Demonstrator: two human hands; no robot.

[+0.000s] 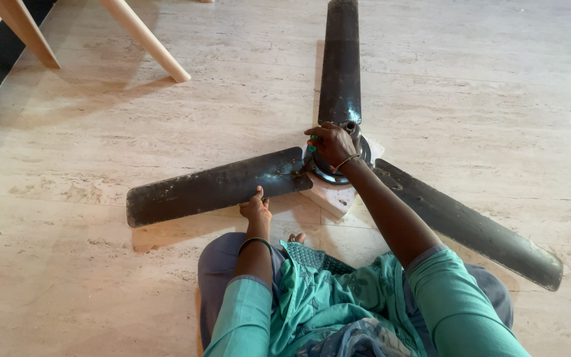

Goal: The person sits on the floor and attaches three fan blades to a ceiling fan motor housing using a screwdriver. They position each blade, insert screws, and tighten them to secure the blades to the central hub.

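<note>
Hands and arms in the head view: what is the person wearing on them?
Both arms have short teal-green sleeves ending above the elbow. The left hand has a dark bangle on its wrist; the right hand has a thin metal-looking bangle on its wrist. No gloves on either.

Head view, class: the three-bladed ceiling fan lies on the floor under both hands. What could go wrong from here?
1. The dark metal ceiling fan rests on a small pale block; it may tip.
2. The left hand grips a blade edge, which could cut.
3. The right hand holds a green-handled tool that might slip.
</note>
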